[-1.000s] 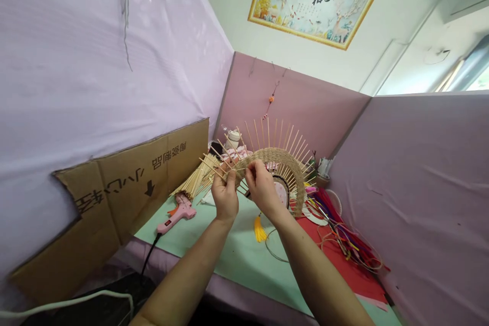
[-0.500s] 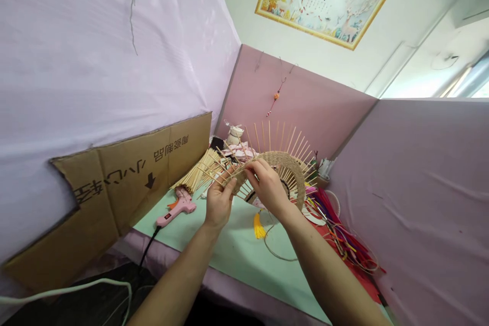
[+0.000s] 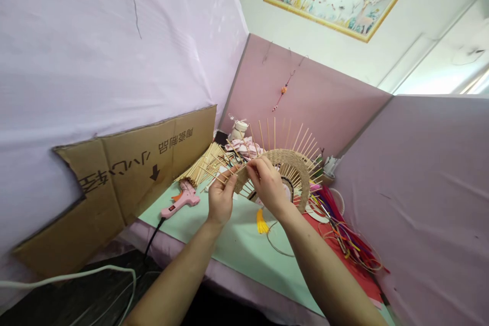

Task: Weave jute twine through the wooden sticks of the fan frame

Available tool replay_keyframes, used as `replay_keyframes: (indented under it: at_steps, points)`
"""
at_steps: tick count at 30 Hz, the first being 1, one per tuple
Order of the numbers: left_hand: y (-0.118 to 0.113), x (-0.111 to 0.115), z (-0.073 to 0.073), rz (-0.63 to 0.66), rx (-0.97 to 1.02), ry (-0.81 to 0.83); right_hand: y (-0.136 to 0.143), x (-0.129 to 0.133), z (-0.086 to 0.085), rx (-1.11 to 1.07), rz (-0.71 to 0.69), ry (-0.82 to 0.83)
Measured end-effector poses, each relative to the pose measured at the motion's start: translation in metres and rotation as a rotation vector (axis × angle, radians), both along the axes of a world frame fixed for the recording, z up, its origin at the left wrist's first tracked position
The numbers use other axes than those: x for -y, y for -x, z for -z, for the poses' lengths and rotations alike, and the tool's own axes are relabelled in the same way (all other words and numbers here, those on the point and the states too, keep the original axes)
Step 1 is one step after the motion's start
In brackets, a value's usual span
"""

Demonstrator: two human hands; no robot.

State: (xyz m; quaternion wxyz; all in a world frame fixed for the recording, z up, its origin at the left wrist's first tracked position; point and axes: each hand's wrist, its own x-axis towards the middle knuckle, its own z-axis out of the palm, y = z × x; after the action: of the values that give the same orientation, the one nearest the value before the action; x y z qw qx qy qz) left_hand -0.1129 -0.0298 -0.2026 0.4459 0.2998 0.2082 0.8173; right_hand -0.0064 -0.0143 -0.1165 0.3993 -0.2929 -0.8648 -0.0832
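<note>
A round woven piece [image 3: 304, 175] with thin wooden sticks fanning out from its rim is held up over the table. My left hand [image 3: 221, 201] grips its left edge, thumb in front and fingers behind among the sticks. Closed in a pinch at the upper left of the woven band, my right hand [image 3: 269, 186] works close beside the left one. Its fingertips seem to be on the weaving cord, though the exact hold is hidden. A yellow tassel [image 3: 262, 221] hangs below the piece. Under my right forearm, a loop of thin cord [image 3: 275, 249] lies on the table.
On the left, a pink glue gun [image 3: 180, 202] lies beside a bundle of thin sticks [image 3: 204, 163], before a cardboard sheet [image 3: 126, 178]. Colourful strands [image 3: 344, 224] lie on red material at the right. A white jar [image 3: 239, 129] stands behind. Cloth-covered partitions surround the green tabletop [image 3: 237, 244].
The view has shifted slightly, so the surroundings sit further right. Both hands stay on the woven piece; the right fingers have moved slightly along its edge, near the left hand.
</note>
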Motion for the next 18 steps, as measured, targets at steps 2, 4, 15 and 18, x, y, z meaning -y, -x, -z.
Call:
replay_keyframes:
  at_steps: [2, 4, 15, 18]
  points:
    - [0.0, -0.002, 0.003, -0.045, -0.023, 0.027, 0.0, 0.0, -0.001, 0.049, 0.008, -0.024]
    - [-0.001, -0.004, 0.005, -0.065, -0.034, 0.043, 0.0, 0.003, -0.004, 0.133, 0.036, -0.065]
    - [-0.002, -0.005, 0.013, -0.087, 0.033, 0.089, -0.008, 0.041, -0.089, 0.585, 0.098, 0.054]
    - [-0.003, -0.006, 0.013, -0.123, 0.028, 0.1, 0.012, 0.049, -0.103, 0.566, 0.051, 0.056]
